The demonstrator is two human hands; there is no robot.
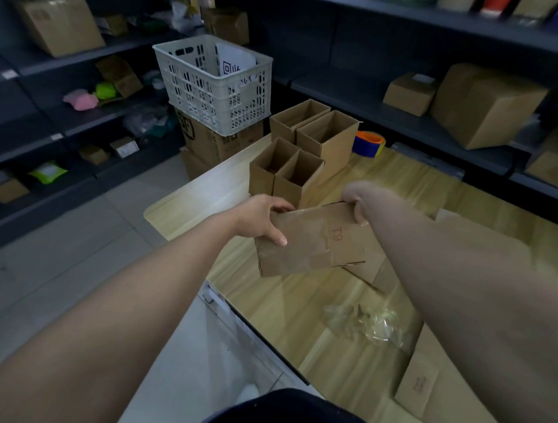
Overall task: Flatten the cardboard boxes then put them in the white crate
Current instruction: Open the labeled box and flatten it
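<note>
I hold a flattened brown cardboard box [311, 241], marked T9, above the wooden table [280, 307]. My left hand [261, 218] grips its left edge, thumb on top. My right hand [356, 200] grips its far right corner. Several open upright cardboard boxes [302, 154] stand in a cluster at the table's far end. The white crate [213, 83] sits on stacked cartons beyond the table's far left corner, with a white sheet inside it.
More flat cardboard [424, 377] lies on the table at the right. Crumpled clear plastic [362, 320] lies near the front. A blue and orange tape roll [368, 143] sits behind the boxes. Dark shelves with cartons line both sides.
</note>
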